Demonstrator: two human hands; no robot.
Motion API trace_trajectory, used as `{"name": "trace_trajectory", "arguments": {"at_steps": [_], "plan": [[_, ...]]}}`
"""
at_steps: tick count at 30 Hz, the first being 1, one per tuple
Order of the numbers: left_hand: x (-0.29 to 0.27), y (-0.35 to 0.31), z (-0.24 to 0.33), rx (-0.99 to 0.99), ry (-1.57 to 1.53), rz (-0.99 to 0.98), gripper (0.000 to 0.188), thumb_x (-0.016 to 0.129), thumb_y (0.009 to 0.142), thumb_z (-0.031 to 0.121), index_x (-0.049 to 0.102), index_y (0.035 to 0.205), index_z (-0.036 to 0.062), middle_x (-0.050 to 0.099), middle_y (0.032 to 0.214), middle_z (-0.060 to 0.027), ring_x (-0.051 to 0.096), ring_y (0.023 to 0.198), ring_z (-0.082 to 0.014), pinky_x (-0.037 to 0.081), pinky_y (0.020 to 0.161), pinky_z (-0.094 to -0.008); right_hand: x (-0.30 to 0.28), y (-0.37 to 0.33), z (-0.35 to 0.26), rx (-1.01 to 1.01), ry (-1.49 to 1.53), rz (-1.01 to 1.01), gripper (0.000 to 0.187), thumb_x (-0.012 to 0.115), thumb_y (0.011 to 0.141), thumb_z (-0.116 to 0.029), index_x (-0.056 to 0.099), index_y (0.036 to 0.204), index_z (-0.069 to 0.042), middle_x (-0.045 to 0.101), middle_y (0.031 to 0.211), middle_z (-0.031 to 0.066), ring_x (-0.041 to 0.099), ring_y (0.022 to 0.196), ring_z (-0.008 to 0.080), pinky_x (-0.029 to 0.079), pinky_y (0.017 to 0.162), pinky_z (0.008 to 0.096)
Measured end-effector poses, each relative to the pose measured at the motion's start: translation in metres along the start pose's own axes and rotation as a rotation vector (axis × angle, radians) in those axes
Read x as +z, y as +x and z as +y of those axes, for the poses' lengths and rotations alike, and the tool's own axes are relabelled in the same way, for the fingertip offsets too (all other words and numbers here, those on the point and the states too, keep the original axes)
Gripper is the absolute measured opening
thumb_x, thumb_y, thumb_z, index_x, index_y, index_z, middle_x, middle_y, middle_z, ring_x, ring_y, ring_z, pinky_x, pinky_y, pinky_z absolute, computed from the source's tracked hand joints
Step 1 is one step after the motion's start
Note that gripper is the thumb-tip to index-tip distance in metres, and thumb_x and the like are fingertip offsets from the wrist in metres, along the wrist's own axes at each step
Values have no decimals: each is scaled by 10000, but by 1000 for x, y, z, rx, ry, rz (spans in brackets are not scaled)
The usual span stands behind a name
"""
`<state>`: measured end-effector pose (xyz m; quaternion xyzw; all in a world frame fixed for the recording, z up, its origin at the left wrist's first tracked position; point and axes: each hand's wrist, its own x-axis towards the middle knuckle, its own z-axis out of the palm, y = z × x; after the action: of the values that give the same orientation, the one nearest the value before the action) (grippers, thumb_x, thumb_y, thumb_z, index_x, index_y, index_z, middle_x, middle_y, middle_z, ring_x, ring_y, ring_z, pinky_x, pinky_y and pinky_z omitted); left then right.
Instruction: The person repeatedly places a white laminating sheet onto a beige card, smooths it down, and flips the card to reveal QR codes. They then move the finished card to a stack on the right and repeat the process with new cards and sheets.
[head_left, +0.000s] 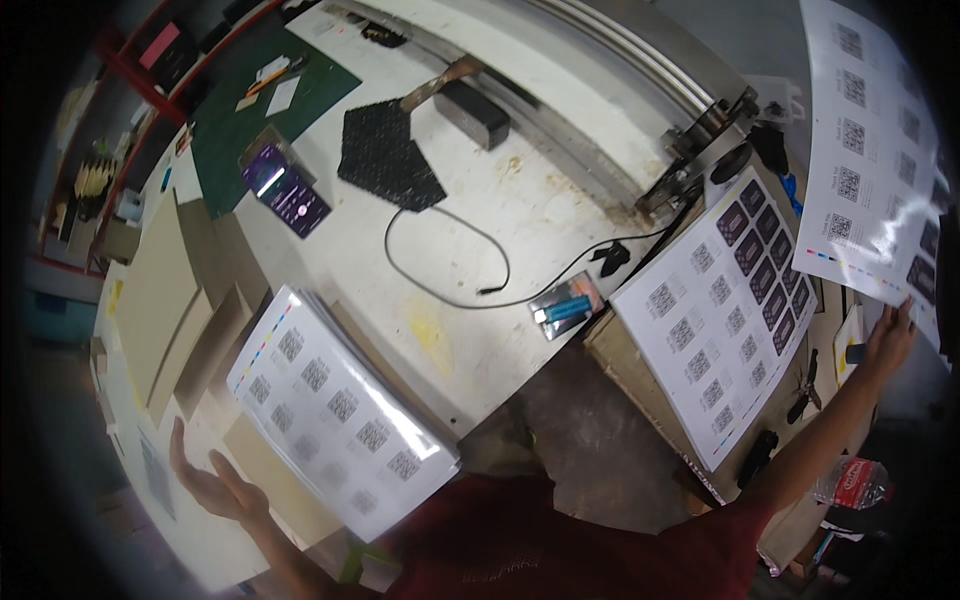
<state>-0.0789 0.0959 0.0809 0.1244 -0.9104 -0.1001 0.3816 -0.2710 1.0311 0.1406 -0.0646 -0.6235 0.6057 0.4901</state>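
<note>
Pinches the near edge of a raised printed sheet (875, 150) with the right hand (888, 338), apparently in a narrow grip; cannot tell how far behind the paper the thumb sits. Places that sheet directly ahead of the right hand, lengthwise away from the fingertips and out past the upper rim of the view, well apart from the left hand (215, 487). Has a second sheet (725, 330) lying just to the left of the right hand, apart from it. Extends the right arm far out to the side, fingers pointing forward. Holds the left hand wide, thumb apart from the fingers, with nothing visible in it, palm toward a sheet stack (350, 425) just to its right. Shows folded cardboard (165, 310) ahead, beyond the left fingertips.
</note>
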Motion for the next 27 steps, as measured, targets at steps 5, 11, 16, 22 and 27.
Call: {"name": "trace_trajectory", "arguments": {"at_steps": [5, 11, 16, 22, 27], "plan": [[87, 86, 84, 497, -387, -298, 471, 629, 831, 128, 534, 1258, -46, 617, 1205, -261, 573, 1151, -415, 414, 1025, -535, 107, 90, 69, -97, 133, 8, 322, 590, 992, -37, 491, 1285, 55, 606, 1209, 214, 636, 1089, 308, 532, 996, 464], [230, 172, 198, 607, -739, -394, 351, 753, 818, 65, 635, 1130, -43, 667, 1109, -199, 626, 990, -345, 480, 883, -395, 335, 66, 127, -18, 384, 94, 380, 571, 982, 13, 493, 1353, -18, 602, 1243, 185, 629, 1125, 323, 554, 929, 541], [353, 211, 262, 283, -890, -458, 408, 730, 907, 250, 639, 1205, -13, 696, 1145, -150, 649, 1071, -225, 524, 884, -354, 426, 70, 173, 101, 325, 60, 332, 596, 979, -43, 506, 1296, 6, 638, 1152, 162, 686, 955, 285, 621, 761, 478], [404, 254, 311, -359, -1165, -702, 746, 738, 897, 353, 436, 1404, -103, 629, 1214, -221, 627, 1105, -236, 524, 918, -363, 483, -12, 112, 578, -344, -862, 646, 542, 982, -582, 564, 1143, 43, 655, 973, 141, 688, 804, 224, 596, 695, 313], [411, 265, 292, -665, -1417, -665, 663, 725, 909, 340, 476, 1355, -83, 639, 1175, -177, 632, 1063, -217, 520, 906, -363, 456, -6, 98, 445, -403, -721, 653, 621, 927, -611, 610, 1071, 26, 655, 931, 90, 583, 655, 121, 485, 572, 260]]}}
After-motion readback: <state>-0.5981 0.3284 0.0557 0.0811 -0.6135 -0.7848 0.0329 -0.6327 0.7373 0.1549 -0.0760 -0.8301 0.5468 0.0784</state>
